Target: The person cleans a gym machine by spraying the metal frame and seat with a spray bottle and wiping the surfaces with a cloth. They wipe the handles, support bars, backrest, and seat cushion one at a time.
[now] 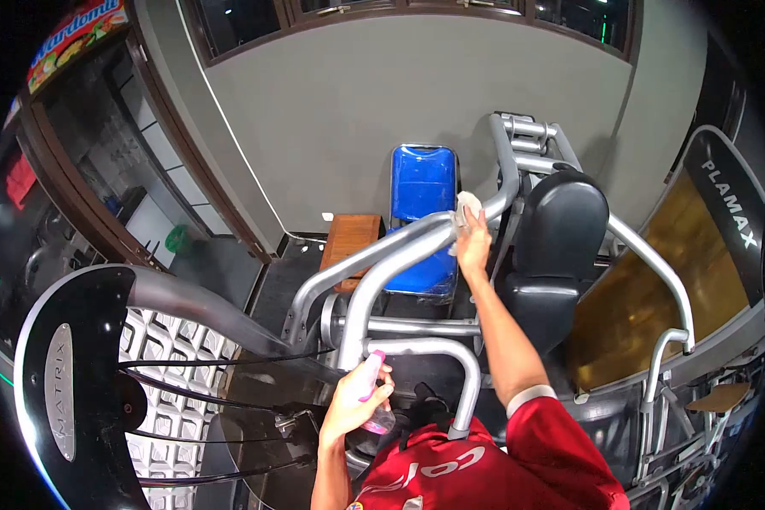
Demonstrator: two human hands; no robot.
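Note:
In the head view, my left hand (354, 403) is wrapped around a clear spray bottle (381, 420) with a pink and white top, low in front of my body. My right arm reaches forward, and my right hand (473, 244) presses a whitish cloth (467, 204) against the silver tube frame (425, 240) of a gym machine. Part of the cloth is hidden behind my fingers. To the right of that hand stands the machine's black padded seat back (561, 223). A curved silver handle (438, 347) lies between my two arms.
A blue chair (423, 183) and a brown wooden stool (348, 242) stand by the grey wall. At the left, a black MATRIX panel (64, 382) has cables running from it. A PLAMAX board (722, 191) and more gym equipment are on the right.

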